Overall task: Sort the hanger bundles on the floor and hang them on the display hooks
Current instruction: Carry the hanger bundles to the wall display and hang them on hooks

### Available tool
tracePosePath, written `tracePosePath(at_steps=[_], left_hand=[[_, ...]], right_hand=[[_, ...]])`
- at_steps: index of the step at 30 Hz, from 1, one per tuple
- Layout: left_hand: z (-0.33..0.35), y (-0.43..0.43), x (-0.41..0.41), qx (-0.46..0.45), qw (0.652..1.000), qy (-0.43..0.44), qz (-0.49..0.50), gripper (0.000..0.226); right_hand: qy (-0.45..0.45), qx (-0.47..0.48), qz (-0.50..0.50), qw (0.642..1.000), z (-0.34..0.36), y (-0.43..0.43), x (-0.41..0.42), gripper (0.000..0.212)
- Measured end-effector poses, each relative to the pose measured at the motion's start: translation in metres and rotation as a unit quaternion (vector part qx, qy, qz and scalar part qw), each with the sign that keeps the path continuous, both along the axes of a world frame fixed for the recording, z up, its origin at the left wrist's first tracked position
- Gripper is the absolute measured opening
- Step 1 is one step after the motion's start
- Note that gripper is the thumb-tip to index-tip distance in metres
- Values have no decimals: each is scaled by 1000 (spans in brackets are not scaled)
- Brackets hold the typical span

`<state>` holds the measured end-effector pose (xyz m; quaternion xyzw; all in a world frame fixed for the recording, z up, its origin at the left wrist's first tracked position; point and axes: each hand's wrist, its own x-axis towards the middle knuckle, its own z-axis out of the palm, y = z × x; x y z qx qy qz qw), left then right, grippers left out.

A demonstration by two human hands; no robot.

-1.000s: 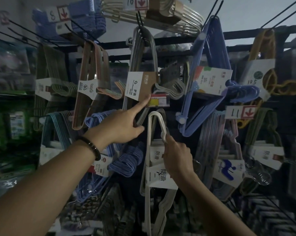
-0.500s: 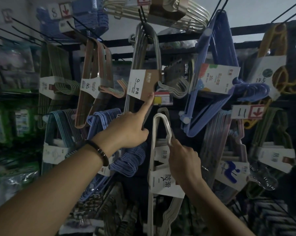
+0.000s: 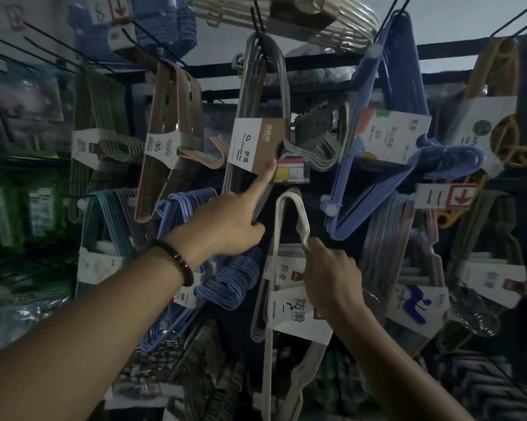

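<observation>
— Where's the white hanger bundle point(image 3: 288, 312)?
— The right hand point(image 3: 329, 278) pinches its looped top, just below the price tag point(image 3: 291, 171). Blue bundles point(image 3: 235, 281) crowd both sides.
— And the left hand point(image 3: 226, 226)?
— Its index finger presses the grey bundle point(image 3: 250, 95) on its label point(image 3: 256, 144) (the other fingers are curled; I can't tell if they grip anything).

The right hand point(image 3: 332, 278) hides most of its fingers, seemingly gripping the white hanger bundle point(image 3: 286, 317).

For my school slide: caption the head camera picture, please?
Right hand holds a white hanger bundle; left hand touches the label on the grey bundle with one finger.
</observation>
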<state>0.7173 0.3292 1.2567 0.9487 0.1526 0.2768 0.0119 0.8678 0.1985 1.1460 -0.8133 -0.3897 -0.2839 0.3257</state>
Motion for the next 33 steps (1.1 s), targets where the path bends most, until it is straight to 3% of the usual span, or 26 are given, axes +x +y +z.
tracePosePath(at_steps=[6,11,14,22,25,28,31,33], left_hand=[[-1,0,3,6,1000,4,-6,114],[-4,-1,5,5,1000,9,-7,117],[-8,-2,6,-8,1000,8,-17,118],[-9,0,10,-25,999,-21,-36,115],[-16,1,11,-32,998,-31,-36,118],[-24,0,10,-45,997,-52,-37,120],[-35,3,6,-30,997,-77,-10,114],[-55,9,1,-39,995,-88,4,105]], right_hand=[[15,-35,-22,999,12,18,15,12],[79,-75,-22,994,25,42,27,21],[52,-136,-31,989,19,59,37,24],[95,-166,-79,978,22,83,68,31],[122,-140,-58,981,14,90,80,30],[170,-84,-30,981,0,92,79,53],[125,3,39,991,-29,73,47,72],[99,29,97,990,-52,54,19,64]])
